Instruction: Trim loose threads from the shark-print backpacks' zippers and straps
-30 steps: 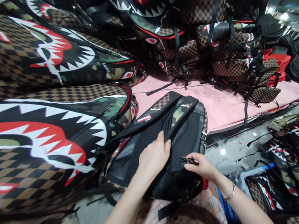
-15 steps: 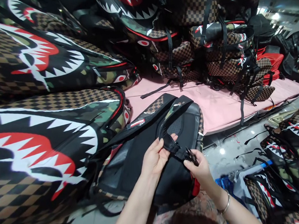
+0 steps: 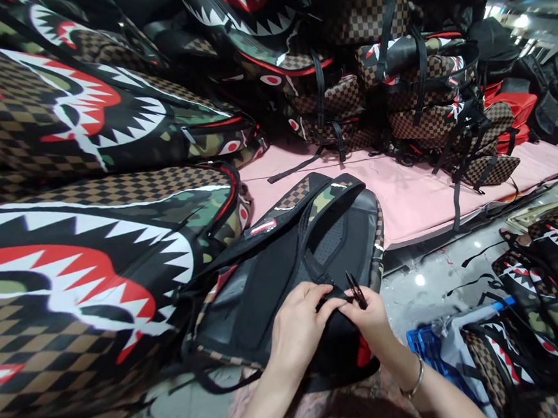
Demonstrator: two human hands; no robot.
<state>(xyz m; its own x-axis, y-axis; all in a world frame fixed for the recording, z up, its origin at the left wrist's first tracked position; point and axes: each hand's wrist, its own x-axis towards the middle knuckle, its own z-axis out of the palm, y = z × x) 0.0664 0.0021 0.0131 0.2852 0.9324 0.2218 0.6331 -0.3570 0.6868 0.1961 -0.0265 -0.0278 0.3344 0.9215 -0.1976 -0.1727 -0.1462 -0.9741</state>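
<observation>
A backpack (image 3: pixel 265 281) lies back-side up in front of me, black padded panel showing, with checkered and camouflage shoulder straps (image 3: pixel 326 199). My left hand (image 3: pixel 298 326) pinches the lower end of one black strap near the bag's bottom edge. My right hand (image 3: pixel 372 317) is closed on small black thread snips (image 3: pixel 355 288), their blades pointing up right beside the pinched strap end. A silver bangle sits on my right wrist. Both hands meet over the bag's lower right corner.
Piles of shark-mouth backpacks (image 3: pixel 85 263) crowd the left and back. More checkered bags (image 3: pixel 426 113) are stacked at the far right on a pink mat (image 3: pixel 403 193). A blue crate (image 3: pixel 427 345) and other bags (image 3: pixel 551 290) sit on the grey floor at right.
My left hand slid down the strap from its middle to its lower end. My right hand with the snips rose to meet it, and the lifted strap dropped back against the bag.
</observation>
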